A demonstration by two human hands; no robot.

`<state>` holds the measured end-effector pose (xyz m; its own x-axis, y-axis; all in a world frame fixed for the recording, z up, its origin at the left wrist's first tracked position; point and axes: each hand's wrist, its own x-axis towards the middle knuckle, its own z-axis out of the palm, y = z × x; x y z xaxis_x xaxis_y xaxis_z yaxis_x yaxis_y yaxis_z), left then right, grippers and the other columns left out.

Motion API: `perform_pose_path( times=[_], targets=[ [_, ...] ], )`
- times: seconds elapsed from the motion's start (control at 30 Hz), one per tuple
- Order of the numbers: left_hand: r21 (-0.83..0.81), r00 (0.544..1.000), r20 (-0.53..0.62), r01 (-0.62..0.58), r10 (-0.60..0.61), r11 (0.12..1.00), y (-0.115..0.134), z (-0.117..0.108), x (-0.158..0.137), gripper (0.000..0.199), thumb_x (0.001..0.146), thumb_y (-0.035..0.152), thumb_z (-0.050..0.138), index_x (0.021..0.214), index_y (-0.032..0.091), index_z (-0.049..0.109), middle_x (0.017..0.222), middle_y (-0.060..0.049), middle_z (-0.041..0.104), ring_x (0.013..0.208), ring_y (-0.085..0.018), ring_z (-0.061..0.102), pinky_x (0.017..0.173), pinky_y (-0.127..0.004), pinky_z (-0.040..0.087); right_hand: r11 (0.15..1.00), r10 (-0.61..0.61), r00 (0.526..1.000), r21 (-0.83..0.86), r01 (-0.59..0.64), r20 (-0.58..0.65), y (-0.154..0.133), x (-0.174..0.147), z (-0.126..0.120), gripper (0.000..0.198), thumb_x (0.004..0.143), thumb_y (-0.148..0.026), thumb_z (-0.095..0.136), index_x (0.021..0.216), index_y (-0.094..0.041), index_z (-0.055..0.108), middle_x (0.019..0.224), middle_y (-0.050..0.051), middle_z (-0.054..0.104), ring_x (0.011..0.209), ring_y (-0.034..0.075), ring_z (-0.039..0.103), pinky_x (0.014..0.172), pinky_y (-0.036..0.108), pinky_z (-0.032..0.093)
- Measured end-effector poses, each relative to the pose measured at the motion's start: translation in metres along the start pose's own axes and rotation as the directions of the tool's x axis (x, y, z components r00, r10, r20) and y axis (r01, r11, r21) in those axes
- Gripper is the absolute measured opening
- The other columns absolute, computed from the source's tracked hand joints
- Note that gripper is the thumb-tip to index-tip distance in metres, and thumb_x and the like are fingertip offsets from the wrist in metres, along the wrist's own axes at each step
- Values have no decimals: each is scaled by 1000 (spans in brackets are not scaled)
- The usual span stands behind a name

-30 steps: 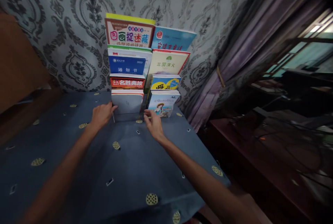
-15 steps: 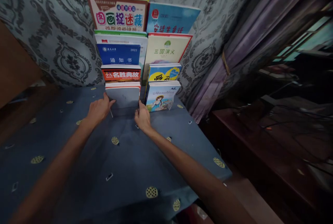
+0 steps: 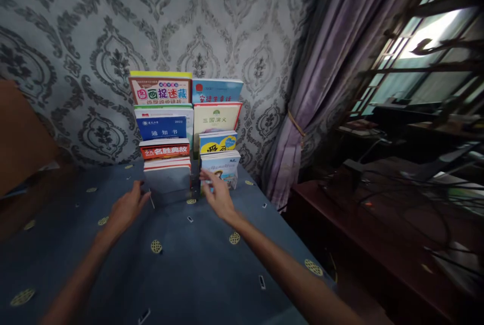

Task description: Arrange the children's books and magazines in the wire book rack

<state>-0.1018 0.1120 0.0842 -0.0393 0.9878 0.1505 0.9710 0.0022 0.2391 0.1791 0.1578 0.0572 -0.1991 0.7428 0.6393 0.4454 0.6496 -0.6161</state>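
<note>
Books stand upright in two stepped columns against the wall. At the front of the left column is a plain grey book [image 3: 168, 180], and a thin pale edge shows at its lower left. My left hand [image 3: 127, 206] is beside that edge, thumb and fingers apart, holding nothing; whether it touches is unclear. My right hand [image 3: 221, 198], fingers spread, is in front of the light-blue illustrated books [image 3: 227, 164] and partly hides them. Behind are a red book [image 3: 166, 150], a blue booklet [image 3: 162, 127], a yellow-and-blue book [image 3: 219, 143] and a cream book [image 3: 215, 118].
A dark blue cloth with pineapple prints covers the table [image 3: 189, 274]. Patterned wallpaper [image 3: 151, 38] rises behind. A brown box-like object [image 3: 26, 138] is at left. To the right are a tied purple curtain [image 3: 298, 133] and a dark red desk [image 3: 359, 229] with cables.
My right hand has left the grey book's right edge and moved to the light-blue books, fingers spreading. My left hand has eased slightly away from the left edge. The view has tilted up.
</note>
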Motion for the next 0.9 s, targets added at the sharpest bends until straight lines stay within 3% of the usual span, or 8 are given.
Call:
perform_pose_path(
  times=[0.1, 0.2, 0.33, 0.5, 0.6, 0.7, 0.77, 0.9],
  targets=[
    [1, 997, -57, 57, -57, 998, 5, -5, -13, 38, 100, 42, 32, 128, 20, 45, 111, -10, 76, 97, -30, 73, 70, -35, 50, 968, -173, 980, -198, 152, -96, -2, 36, -51, 37, 97, -24, 44, 130, -19, 60, 122, 14, 69, 114, 26, 64, 99, 44, 52],
    [21, 991, -118, 67, -64, 998, 21, -12, -26, 32, 99, 38, 32, 120, 21, 50, 106, -8, 77, 91, -29, 74, 67, -33, 48, 893, -181, 983, -419, 162, -7, 4, 74, -84, 33, 98, -23, 45, 124, -16, 64, 117, 15, 69, 112, 30, 61, 101, 48, 48],
    [-14, 977, -213, -34, 30, 999, 44, -22, -31, 29, 99, 37, 34, 116, 24, 53, 102, -5, 77, 88, -25, 73, 68, -31, 47, 834, -65, 992, -539, 113, 109, 17, 100, -93, 32, 99, -24, 44, 124, -15, 64, 121, 16, 68, 114, 31, 58, 96, 45, 48],
    [-69, 928, -309, -239, 207, 969, 65, -29, -17, 27, 100, 36, 37, 116, 24, 55, 100, -4, 76, 87, -23, 72, 73, -30, 48, 854, -89, 987, -500, 144, 132, 31, 99, -90, 32, 101, -24, 42, 124, -17, 64, 120, 13, 69, 111, 28, 59, 97, 41, 46],
    [-18, 863, -381, -367, 333, 930, 86, -39, -2, 25, 101, 31, 38, 114, 22, 57, 106, -6, 74, 94, -23, 70, 78, -32, 49, 881, -67, 989, -457, 121, 132, 35, 94, -91, 33, 100, -23, 42, 123, -17, 64, 119, 13, 70, 110, 28, 60, 97, 41, 47],
    [145, 759, -443, -465, 478, 873, 114, -56, 16, 27, 102, 25, 35, 111, 19, 61, 106, -9, 71, 102, -25, 64, 84, -35, 49, 901, -40, 993, -425, 85, 113, 39, 90, -92, 32, 97, -22, 44, 121, -16, 65, 117, 13, 71, 108, 28, 61, 96, 41, 47],
    [261, 702, -434, -503, 565, 824, 132, -68, 32, 29, 101, 20, 35, 109, 16, 62, 105, -11, 70, 105, -27, 60, 86, -37, 49, 912, -29, 996, -405, 60, 81, 43, 87, -93, 31, 96, -21, 45, 118, -16, 67, 116, 13, 71, 106, 28, 62, 95, 42, 47],
    [471, 635, -312, -543, 707, 695, 157, -82, 71, 26, 98, 16, 42, 111, 15, 65, 114, -14, 67, 112, -30, 55, 88, -41, 46, 928, -46, 998, -367, 57, 38, 52, 83, -95, 25, 93, -19, 48, 108, -19, 69, 110, 11, 71, 102, 26, 61, 95, 41, 47]
  ],
)
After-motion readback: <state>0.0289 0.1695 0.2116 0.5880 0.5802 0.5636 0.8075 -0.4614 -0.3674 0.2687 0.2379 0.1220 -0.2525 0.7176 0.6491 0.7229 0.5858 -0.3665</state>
